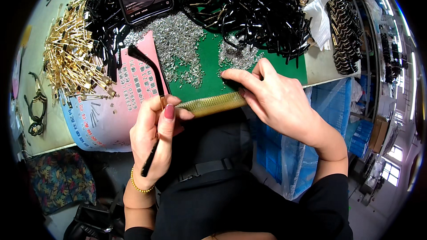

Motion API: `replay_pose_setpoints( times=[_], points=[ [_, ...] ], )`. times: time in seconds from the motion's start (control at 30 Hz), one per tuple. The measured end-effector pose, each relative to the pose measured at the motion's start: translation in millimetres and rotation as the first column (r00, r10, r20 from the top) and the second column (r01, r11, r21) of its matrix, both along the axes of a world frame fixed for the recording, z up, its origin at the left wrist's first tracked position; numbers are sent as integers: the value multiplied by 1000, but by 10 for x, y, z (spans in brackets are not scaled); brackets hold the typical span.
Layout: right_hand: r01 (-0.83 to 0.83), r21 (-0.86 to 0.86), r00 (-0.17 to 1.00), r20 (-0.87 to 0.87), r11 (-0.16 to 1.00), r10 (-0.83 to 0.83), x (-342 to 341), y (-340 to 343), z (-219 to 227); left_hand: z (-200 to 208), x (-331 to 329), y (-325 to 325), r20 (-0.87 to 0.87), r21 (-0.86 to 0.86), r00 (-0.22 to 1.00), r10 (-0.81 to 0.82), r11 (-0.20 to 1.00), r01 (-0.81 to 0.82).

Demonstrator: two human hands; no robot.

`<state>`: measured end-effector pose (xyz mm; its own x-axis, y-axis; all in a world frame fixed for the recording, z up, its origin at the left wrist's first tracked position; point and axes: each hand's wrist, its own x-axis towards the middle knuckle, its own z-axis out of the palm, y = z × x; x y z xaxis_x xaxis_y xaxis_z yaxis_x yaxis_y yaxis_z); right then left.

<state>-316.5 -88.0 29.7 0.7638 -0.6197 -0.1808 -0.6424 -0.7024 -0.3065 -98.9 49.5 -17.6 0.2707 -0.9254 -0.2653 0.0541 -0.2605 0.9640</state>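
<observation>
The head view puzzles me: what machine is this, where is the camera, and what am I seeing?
There is no machine here, just a person's two bare hands. A wide fisheye camera worn on the head looks down, so straight edges bend. The left hand holds a slim black rod, perhaps an eyeglass arm, in its grip. The right hand reaches to the smaller silver heap; whether it pinches a piece, I cannot tell. Around them lie a larger silver heap, gold-coloured parts, glossy black parts and a phone.
</observation>
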Motion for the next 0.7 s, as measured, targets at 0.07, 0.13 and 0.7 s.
replay_pose_setpoints(
  times=[0.07, 0.13, 0.7],
  points=[
    [-16, 0, 1000, -9, 1000, 16, 18, -14, 16, -23, 0, 8, 36, -18, 999, -8, 1000, 9],
    [-24, 0, 1000, -8, 1000, 24, 6, -19, 3, -22, 11, -9, 78, -45, 996, -40, 998, 44],
    [109, 969, 947, -34, 222, -319, 396, -53, 361, -57, 9, -165, 453, -166, 891, -44, 977, 133]
  ],
)
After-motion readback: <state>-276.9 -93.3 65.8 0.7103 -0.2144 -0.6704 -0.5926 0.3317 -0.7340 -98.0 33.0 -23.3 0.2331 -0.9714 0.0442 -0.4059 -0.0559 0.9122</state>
